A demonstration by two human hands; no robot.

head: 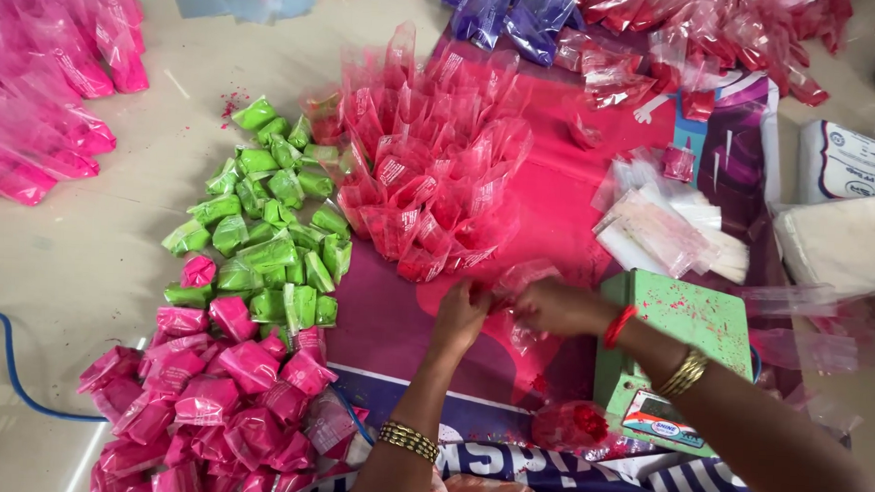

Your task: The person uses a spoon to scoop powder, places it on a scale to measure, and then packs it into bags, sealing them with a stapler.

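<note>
Both my hands meet low in the middle of the head view over a purple and pink sheet. My left hand and my right hand pinch a small clear plastic packet dusted with pink powder between them. Just beyond them stands a cluster of open red-tinted packets filled with pink powder, mouths up. Gold bangles ring both wrists, and a red band circles my right wrist.
Green sealed packets and pink sealed packets lie in heaps at the left. A green weighing scale sits under my right forearm. Empty clear packets lie right of centre. A blue cable curves over the floor at the left.
</note>
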